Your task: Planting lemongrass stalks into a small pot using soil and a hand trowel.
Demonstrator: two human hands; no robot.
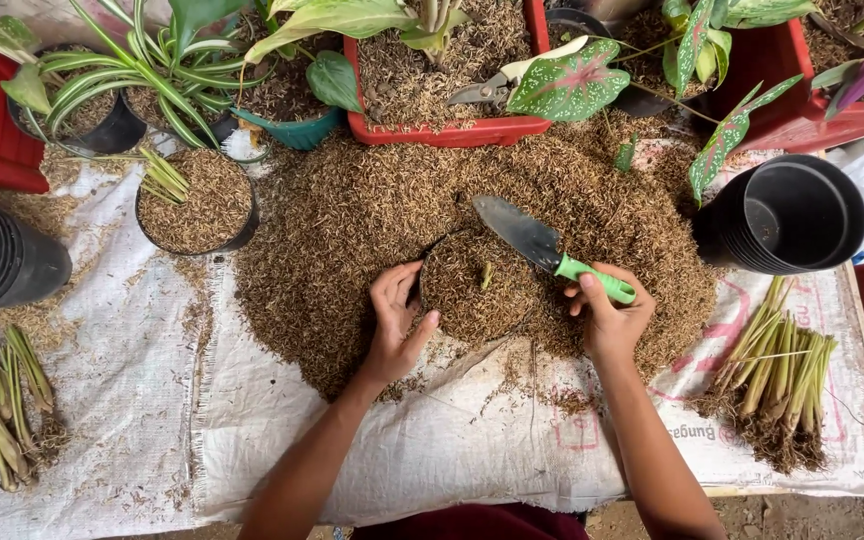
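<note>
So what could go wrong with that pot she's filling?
The small pot is brimful of husk mix, with a tiny shoot in the middle; pressing with the left hand might bury or bend it. The trowel in the right hand has its blade over the pot's rim, so it could nick the shoot. Loose husk near the sack's edge may spill off.

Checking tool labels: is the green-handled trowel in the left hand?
No. The right hand grips the green-handled trowel, while the left hand rests against the rim of the filled black pot.
</note>
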